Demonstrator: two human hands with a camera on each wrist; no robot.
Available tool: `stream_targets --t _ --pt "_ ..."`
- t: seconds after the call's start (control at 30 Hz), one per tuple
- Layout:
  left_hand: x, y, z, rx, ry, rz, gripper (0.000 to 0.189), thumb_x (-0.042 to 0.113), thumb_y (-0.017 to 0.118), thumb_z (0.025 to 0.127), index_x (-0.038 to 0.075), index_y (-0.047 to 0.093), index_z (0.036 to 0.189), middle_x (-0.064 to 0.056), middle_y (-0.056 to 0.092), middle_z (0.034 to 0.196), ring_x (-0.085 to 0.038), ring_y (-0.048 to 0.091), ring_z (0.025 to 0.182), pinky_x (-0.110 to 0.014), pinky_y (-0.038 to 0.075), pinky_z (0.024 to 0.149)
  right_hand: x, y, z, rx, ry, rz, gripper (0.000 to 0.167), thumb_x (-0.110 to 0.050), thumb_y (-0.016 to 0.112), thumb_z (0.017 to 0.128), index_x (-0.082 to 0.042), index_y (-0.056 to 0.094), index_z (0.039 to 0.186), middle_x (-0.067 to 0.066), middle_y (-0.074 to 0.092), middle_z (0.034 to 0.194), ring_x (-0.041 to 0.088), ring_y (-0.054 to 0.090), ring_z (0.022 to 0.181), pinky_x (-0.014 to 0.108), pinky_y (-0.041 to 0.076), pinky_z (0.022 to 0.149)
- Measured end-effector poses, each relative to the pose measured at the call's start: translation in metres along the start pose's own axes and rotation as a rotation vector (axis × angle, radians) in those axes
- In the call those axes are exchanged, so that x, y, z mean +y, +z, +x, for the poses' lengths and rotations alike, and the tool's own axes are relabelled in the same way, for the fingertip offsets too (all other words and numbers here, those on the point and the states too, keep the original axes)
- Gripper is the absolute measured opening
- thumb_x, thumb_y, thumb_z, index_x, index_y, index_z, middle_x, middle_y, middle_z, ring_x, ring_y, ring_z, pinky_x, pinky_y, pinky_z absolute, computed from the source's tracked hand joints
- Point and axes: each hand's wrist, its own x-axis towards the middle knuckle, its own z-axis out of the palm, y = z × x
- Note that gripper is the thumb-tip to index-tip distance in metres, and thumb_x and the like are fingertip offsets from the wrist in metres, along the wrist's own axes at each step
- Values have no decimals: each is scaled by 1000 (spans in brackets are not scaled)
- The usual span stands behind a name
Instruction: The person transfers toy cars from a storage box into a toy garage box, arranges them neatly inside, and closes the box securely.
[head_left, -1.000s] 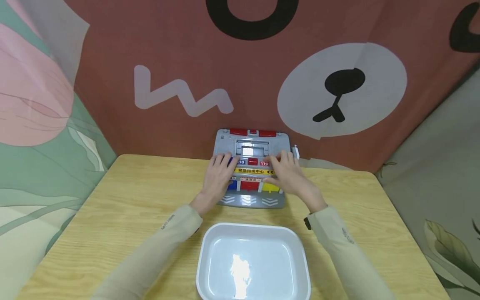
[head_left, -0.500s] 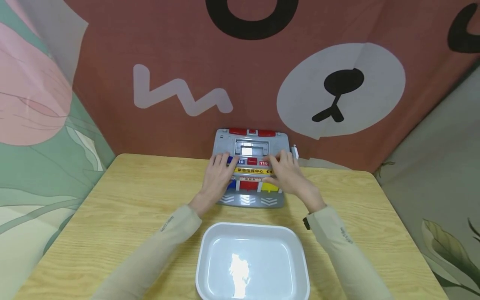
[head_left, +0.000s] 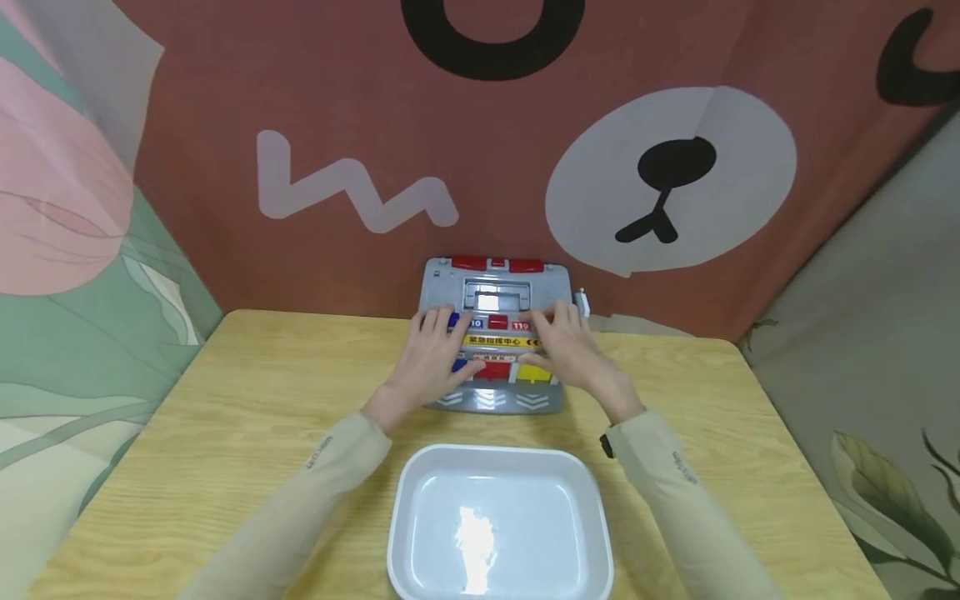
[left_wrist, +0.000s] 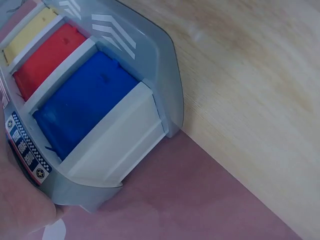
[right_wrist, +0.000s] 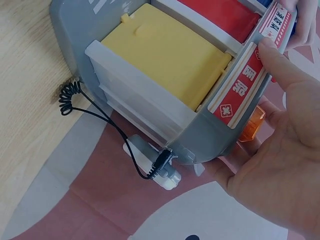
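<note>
A grey toy garage (head_left: 497, 400) stands at the back of the table, with blue, red and yellow doors and a yellow lettered band across its front. My left hand (head_left: 427, 354) rests its fingers on the left part of the top, the thumb stretched out over the doors. In the left wrist view, the blue door (left_wrist: 85, 102) is fully seen, and only an edge of that hand shows. On the other side, my right hand (head_left: 573, 350) grips the front ledge. Its thumb presses beside a red label (right_wrist: 241, 87) while the fingers curl behind, next to an orange part (right_wrist: 253, 124).
A white tray (head_left: 501, 451) lies on the wooden table (head_left: 277, 417) nearer to me. On the garage's right side hangs a small white handset (right_wrist: 150, 160) with a coiled black cord (right_wrist: 70, 95). A brown printed cloth (head_left: 360, 275) rises right behind the garage.
My left thumb has spread outward to the right, over the doors. The right hand keeps its hold. The whole head view has shifted slightly; the garage looks otherwise unchanged.
</note>
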Motion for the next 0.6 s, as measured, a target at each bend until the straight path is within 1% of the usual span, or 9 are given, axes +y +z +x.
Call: stream_targets --t 0.1,0.17,0.27,0.43,0.5,0.6 --pt "1 -1 2 -8 -4 -12 67 55 45 96 7 41 143 -19 41 130 -33 38 120 -52 33 102 0 0 -1 5 8 -3 67 -41 74 83 -8 48 136 15 39 110 31 33 107 45 32 88" --pt "2 -1 2 -10 -8 -24 64 52 43 96 7 41 143 -19 41 130 -33 37 119 -52 33 101 1 0 -3 17 7 -2 66 -40 74 83 -8 48 135 15 39 110 31 33 106 45 32 88" --pt "2 -2 -1 -10 -25 -37 63 50 45 95 8 41 142 -19 41 131 -34 37 120 -52 34 101 1 2 -3 30 -15 -3 66 -41 73 84 -8 48 135 15 40 110 31 33 105 45 32 87" --pt "0 -5 -9 -6 -47 -60 63 46 50 93 8 43 142 -20 40 133 -35 37 121 -53 33 102 0 7 -3 41 -48 30 66 -43 71 86 -8 48 136 15 39 111 30 33 106 45 31 87" --pt "-1 -6 -10 9 -45 -94 62 44 52 93 8 43 143 -20 39 134 -35 36 122 -52 31 103 1 8 -4 57 -46 31 66 -43 70 86 -9 48 137 15 39 113 31 33 107 46 30 88" --pt "-3 -8 -11 32 -29 -185 61 39 57 93 8 42 144 -20 35 140 -35 32 125 -53 28 106 2 10 -6 80 -37 6 65 -44 70 87 -12 47 139 17 39 119 32 32 110 48 30 91"
